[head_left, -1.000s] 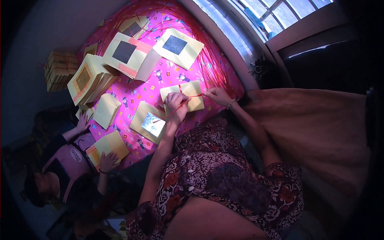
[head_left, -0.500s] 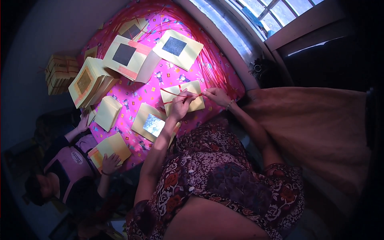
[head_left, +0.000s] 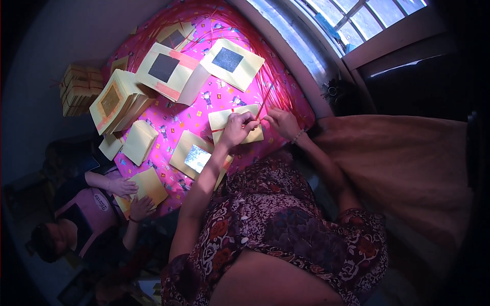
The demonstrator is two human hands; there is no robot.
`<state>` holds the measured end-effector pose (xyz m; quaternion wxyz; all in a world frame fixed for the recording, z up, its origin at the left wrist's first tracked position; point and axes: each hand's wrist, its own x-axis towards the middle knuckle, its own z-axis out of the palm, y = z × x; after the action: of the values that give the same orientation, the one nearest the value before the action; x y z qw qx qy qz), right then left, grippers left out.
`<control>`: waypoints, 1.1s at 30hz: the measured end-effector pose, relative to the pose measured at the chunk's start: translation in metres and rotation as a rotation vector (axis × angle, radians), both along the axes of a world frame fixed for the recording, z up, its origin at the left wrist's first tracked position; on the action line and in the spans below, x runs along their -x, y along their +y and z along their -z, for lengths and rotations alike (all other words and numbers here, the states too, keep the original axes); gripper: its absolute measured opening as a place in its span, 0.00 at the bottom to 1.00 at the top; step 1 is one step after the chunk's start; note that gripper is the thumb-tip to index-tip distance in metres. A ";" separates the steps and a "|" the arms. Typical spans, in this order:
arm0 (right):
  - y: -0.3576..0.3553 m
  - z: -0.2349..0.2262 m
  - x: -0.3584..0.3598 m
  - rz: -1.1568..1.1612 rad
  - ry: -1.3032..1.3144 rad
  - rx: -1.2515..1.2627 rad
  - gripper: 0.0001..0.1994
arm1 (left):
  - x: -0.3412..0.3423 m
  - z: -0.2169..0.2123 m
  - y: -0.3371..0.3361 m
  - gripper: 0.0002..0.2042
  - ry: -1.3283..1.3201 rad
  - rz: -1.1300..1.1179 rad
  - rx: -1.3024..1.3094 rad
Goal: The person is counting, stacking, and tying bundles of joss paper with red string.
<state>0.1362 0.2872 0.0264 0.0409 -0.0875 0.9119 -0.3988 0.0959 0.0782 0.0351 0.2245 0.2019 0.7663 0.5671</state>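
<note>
A bright pink patterned cloth (head_left: pixel 204 109) is covering the work surface under a window. The left hand (head_left: pixel 238 128) is pinching a red string (head_left: pixel 262 108) over a small yellow paper bundle (head_left: pixel 224 120), having shifted slightly toward the right hand (head_left: pixel 282 122), which is gripping the same string (apparently tightening), with a foil-centred sheet (head_left: pixel 196 157) just below.

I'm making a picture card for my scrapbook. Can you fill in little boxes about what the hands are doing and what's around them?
left hand: pressing on a small yellow paper bundle
right hand: pinching a red string at the bundle
surface: pink patterned cloth
nearby: yellow sheets with dark squares, one with a shiny square
other person's hands: on a yellow stack at lower left
</note>
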 end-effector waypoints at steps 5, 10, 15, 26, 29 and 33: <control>-0.004 -0.045 0.000 -0.175 0.381 -0.397 0.07 | -0.001 -0.010 0.004 0.08 -0.068 -0.085 -0.017; -0.022 -0.057 0.018 -0.278 0.521 -0.262 0.08 | 0.007 -0.017 0.003 0.07 0.280 0.101 0.250; -0.008 -0.042 0.020 -0.143 0.106 -0.034 0.14 | 0.004 -0.006 0.004 0.07 0.184 0.041 0.171; -0.018 -0.014 -0.021 0.017 -0.055 -0.011 0.08 | 0.001 -0.011 0.006 0.03 -0.050 -0.028 0.069; -0.020 -0.017 -0.003 0.121 -0.104 0.027 0.07 | -0.009 -0.019 0.009 0.03 0.148 -0.043 0.110; -0.026 -0.003 0.005 -0.027 -0.042 0.235 0.07 | -0.017 -0.019 0.013 0.08 0.620 -0.076 0.212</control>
<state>0.1311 0.2613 0.0297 0.0549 -0.0956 0.8565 -0.5043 0.1126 0.0912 0.0541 -0.0209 0.3115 0.8600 0.4036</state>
